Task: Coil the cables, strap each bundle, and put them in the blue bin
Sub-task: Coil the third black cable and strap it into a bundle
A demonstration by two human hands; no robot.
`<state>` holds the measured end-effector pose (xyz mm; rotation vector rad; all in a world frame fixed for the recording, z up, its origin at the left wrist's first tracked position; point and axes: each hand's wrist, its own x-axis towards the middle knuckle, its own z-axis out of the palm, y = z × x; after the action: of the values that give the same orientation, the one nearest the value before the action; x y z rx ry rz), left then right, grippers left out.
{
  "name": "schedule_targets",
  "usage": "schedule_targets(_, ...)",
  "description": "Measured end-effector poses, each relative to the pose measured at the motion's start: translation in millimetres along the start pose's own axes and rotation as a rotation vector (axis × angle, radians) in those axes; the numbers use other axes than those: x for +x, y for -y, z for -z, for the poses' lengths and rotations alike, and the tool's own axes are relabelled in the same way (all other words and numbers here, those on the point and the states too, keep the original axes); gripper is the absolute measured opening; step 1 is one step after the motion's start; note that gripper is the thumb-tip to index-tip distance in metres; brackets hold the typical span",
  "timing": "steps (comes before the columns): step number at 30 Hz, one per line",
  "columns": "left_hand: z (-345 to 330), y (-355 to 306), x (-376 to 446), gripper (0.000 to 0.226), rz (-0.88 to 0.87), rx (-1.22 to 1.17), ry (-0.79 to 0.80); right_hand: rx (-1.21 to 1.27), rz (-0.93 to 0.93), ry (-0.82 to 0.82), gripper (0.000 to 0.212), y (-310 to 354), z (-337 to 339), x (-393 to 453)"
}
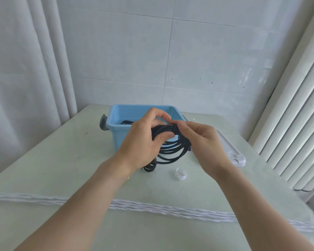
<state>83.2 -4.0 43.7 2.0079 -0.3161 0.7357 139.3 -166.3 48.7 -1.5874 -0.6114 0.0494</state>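
Hands: your left hand (143, 142) and right hand (203, 142) both pinch the cable (172, 151) before the bin (116, 127).
Cable: springy, light; likely uncoils, so grip where loops gather.

Smooth blue plastic bin (116, 137) showing a slight sheen; coiled black rubbery cable (172, 151) looking matt; pale green tabletop (62, 160) reading glossy, glass-like; white flat plastic lid (232, 151) looking smooth.

Both hands, left (143, 140) and right (201, 142), grip black coiled cable (172, 151) just in front of blue bin (116, 122); white strap loop (181, 173) on table (62, 160) nearer than bin.
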Motion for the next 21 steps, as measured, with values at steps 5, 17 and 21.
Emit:
schedule_targets(5, -2.8, 2.6, -0.7, 0.019, -0.070, 0.017, -0.031, -0.095, 0.032, 0.107, 0.027, 0.5, 6.5, 0.9)
schedule_targets(17, 4.8, 5.4, 3.6, 0.007, 0.113, 0.010, 0.000, 0.078, -0.129, 0.251, 0.039, 6.4, 13.9, -1.7)
schedule_targets(21, -1.0, -0.5, 3.3, 0.016, 0.311, -0.096, 0.046, -0.390, 0.067, 0.077, 0.027, 3.0, 6.8, -5.4)
